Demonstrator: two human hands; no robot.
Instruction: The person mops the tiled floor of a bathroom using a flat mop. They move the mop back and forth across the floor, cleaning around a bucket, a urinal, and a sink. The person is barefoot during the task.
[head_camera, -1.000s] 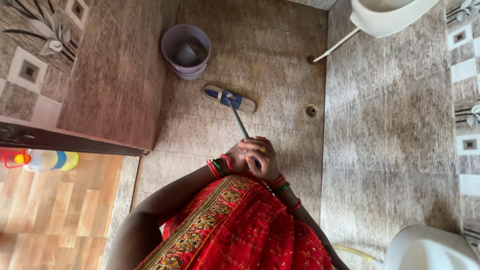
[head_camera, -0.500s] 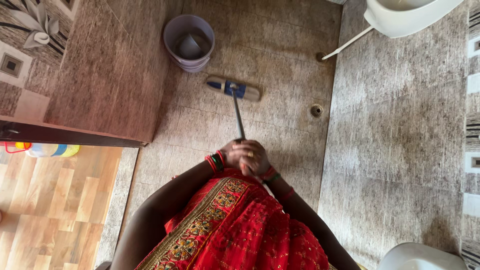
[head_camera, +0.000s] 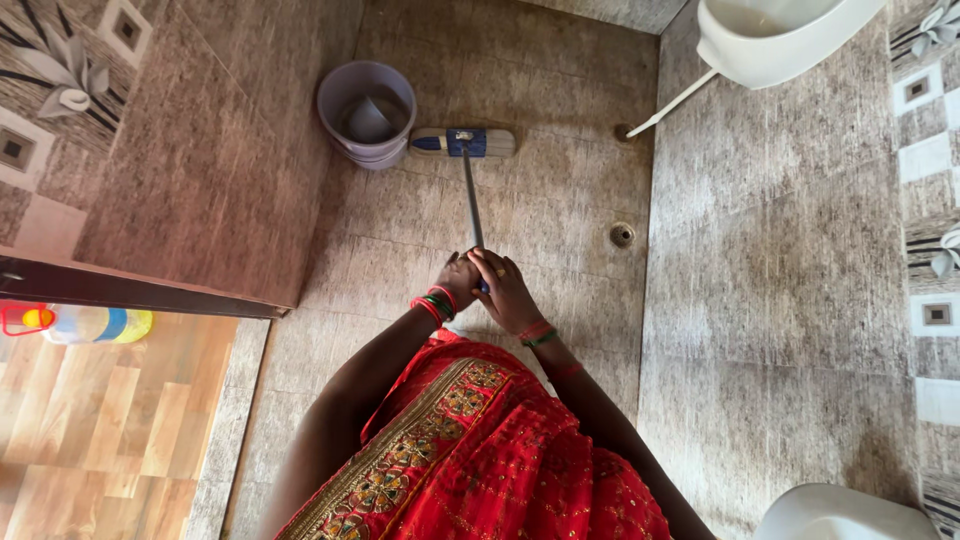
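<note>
Mop (head_camera: 463, 143) is the flat kind, a pale pad with a blue clamp, lying crosswise on the floor (head_camera: 540, 260) at the far end of the tiled strip, its left tip just beside a lilac bucket (head_camera: 366, 112) that stands against the left wall. A thin metal handle (head_camera: 470, 205) runs from the pad straight back to the person. In the head view, the only one, both hands meet at the near end of that handle: the left hand (head_camera: 458, 282) has its grip closed round the shaft, and the right hand (head_camera: 508, 290) is wrapped shut over the top, fingers folded down. Red and green bangles sit on both wrists above a red embroidered garment.

Judging by the pad at full reach, the step in hand looks like a mopping stroke along the floor; any next pull would call for keeping the pad flat and clear of the bucket.

Floor and walls are mottled brown-grey tile, a small round drain (head_camera: 622, 235) near the right wall. White fixtures show at the top right and bottom right corners, and wood-look flooring with a plastic bottle lies beyond a dark threshold on the left
</note>
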